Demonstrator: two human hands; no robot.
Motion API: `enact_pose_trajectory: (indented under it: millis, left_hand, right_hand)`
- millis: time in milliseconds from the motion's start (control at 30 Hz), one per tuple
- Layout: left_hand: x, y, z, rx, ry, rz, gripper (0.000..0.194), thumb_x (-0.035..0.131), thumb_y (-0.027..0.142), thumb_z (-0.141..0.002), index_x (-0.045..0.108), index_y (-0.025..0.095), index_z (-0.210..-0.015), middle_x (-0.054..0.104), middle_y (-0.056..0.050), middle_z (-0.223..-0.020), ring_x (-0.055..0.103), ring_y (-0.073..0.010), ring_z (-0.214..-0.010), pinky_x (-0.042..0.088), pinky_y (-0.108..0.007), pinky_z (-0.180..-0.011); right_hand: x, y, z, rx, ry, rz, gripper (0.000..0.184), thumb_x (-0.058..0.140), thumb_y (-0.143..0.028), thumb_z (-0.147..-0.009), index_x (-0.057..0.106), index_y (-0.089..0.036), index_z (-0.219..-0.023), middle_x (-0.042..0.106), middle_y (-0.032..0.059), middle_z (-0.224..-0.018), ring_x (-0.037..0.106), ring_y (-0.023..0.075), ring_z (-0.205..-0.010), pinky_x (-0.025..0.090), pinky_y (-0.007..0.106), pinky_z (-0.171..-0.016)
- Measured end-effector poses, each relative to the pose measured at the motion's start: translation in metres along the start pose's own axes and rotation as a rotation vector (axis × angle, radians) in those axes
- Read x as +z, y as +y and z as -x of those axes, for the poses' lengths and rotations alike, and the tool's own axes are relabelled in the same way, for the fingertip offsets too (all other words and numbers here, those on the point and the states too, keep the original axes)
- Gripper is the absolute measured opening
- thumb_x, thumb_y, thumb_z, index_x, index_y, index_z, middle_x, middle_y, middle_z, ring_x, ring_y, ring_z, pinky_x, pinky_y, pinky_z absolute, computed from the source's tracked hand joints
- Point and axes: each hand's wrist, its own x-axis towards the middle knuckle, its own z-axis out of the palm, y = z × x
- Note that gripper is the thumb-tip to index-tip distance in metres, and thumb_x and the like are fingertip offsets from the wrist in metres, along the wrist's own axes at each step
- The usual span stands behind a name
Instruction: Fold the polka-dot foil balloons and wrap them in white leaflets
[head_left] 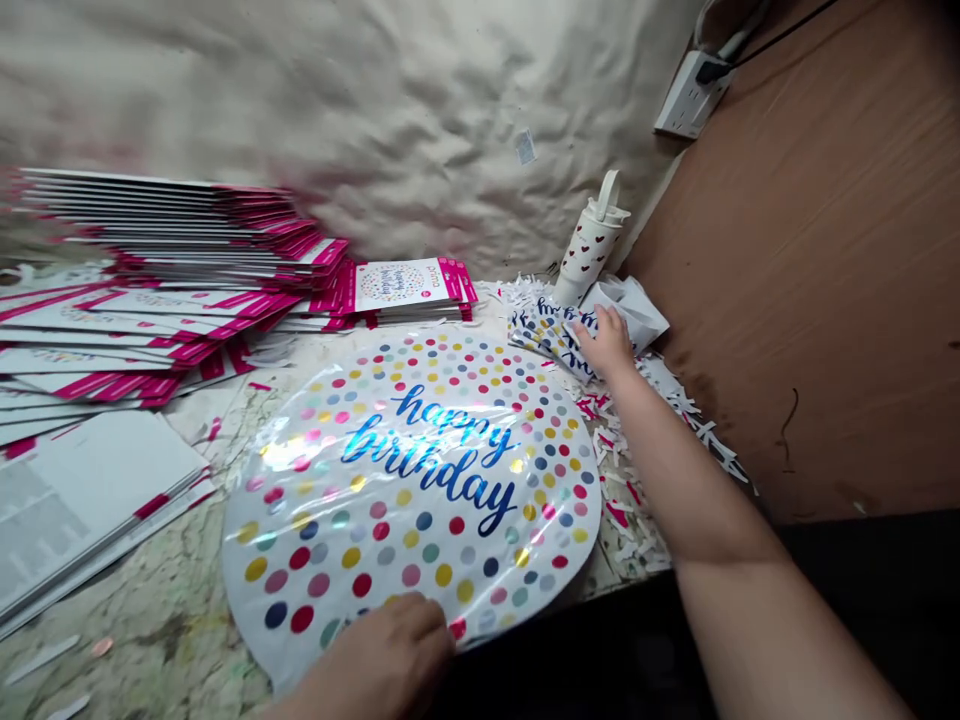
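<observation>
A flat, round foil balloon [420,510], white with many coloured dots and "happy birthday" in shiny blue script, lies spread on the worktable. My left hand [386,650] is closed at its near edge, fingers curled and partly hidden beneath the knuckles. Farther off on the right, my right hand [606,342] has its thumb and fingers on a small stack of folded dotted foil balloons [551,330], gripping at the top; its fingertips are partly hidden. Crumpled white sheet [634,310] sits right behind that hand.
Pink-and-white printed card packets [225,240] are piled high at the left, with a smaller stack [405,285] beside them. A white tumbler with hearts [589,245] stands against the wall. Paper shreds [630,480] litter the right edge. A power socket [694,95] hangs above.
</observation>
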Motion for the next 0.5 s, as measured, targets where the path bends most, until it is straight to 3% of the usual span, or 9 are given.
enact_pose_trajectory:
  millis: [67, 100, 133, 200, 267, 400, 500]
  left_hand:
    - [-0.013, -0.001, -0.003, -0.204, -0.154, 0.242, 0.022, 0.042, 0.016, -0.083, 0.064, 0.020, -0.081, 0.066, -0.001, -0.081, 0.060, -0.0115, -0.071, 0.044, -0.018, -0.064]
    - [-0.019, -0.004, -0.006, -0.308, -0.216, 0.341, 0.016, 0.048, 0.020, -0.080, 0.064, 0.020, -0.078, 0.065, 0.001, -0.078, 0.059, -0.0113, -0.071, 0.043, -0.018, -0.063]
    - [-0.024, -0.008, -0.010, -0.403, -0.246, 0.408, 0.010, 0.055, 0.025, -0.076, 0.063, 0.019, -0.072, 0.063, 0.002, -0.073, 0.058, -0.0114, -0.068, 0.041, -0.018, -0.060]
    - [-0.030, -0.019, -0.019, -0.539, -0.241, 0.479, 0.019, 0.068, 0.032, -0.063, 0.058, 0.016, -0.062, 0.055, 0.004, -0.060, 0.052, -0.0110, -0.061, 0.035, -0.018, -0.053]
    - [-0.033, -0.031, -0.026, -0.579, -0.260, 0.566, 0.031, 0.073, 0.038, -0.055, 0.051, 0.016, -0.060, 0.047, 0.006, -0.053, 0.044, -0.0095, -0.054, 0.030, -0.019, -0.048]
    - [-0.042, -0.040, -0.039, -0.495, -0.446, 0.730, 0.036, 0.059, 0.052, -0.067, 0.052, 0.016, -0.072, 0.047, 0.005, -0.056, 0.038, -0.0083, -0.048, 0.027, -0.019, -0.045]
    - [-0.051, -0.024, -0.041, -0.379, -0.297, 0.411, 0.023, 0.048, 0.039, -0.078, 0.053, 0.017, -0.080, 0.055, 0.001, -0.067, 0.047, -0.0114, -0.058, 0.033, -0.020, -0.052]
  right_hand:
    - [-0.004, -0.012, 0.041, -0.139, -0.132, -0.078, 0.047, 0.037, -0.046, -0.088, 0.047, -0.023, -0.127, 0.044, 0.0068, -0.135, 0.040, 0.0225, -0.123, 0.034, 0.039, -0.099]
    - [-0.003, -0.017, 0.066, -0.231, -0.281, -0.135, 0.042, 0.041, -0.048, -0.086, 0.058, -0.024, -0.116, 0.057, 0.0045, -0.122, 0.052, 0.0198, -0.110, 0.041, 0.033, -0.092]
    - [0.000, -0.021, 0.090, -0.359, -0.525, -0.222, 0.039, 0.047, -0.049, -0.083, 0.064, -0.022, -0.106, 0.063, 0.0047, -0.110, 0.057, 0.0189, -0.100, 0.045, 0.031, -0.086]
    - [0.010, -0.024, 0.136, -0.539, -0.943, -0.318, 0.039, 0.059, -0.049, -0.074, 0.068, -0.019, -0.098, 0.067, 0.0046, -0.097, 0.062, 0.0175, -0.087, 0.047, 0.027, -0.077]
    - [0.021, -0.024, 0.169, -0.584, -1.163, -0.313, 0.051, 0.069, -0.050, -0.064, 0.065, -0.019, -0.104, 0.067, 0.0044, -0.097, 0.061, 0.0175, -0.084, 0.047, 0.025, -0.074]
    - [0.030, -0.030, 0.196, -0.536, -1.184, -0.212, 0.067, 0.074, -0.053, -0.056, 0.058, -0.022, -0.114, 0.065, 0.0032, -0.096, 0.061, 0.0175, -0.082, 0.046, 0.024, -0.069]
    - [0.031, -0.043, 0.207, -0.603, -0.971, -0.102, 0.041, 0.062, -0.046, -0.072, 0.062, -0.021, -0.104, 0.066, 0.0037, -0.089, 0.061, 0.0177, -0.077, 0.044, 0.025, -0.066]
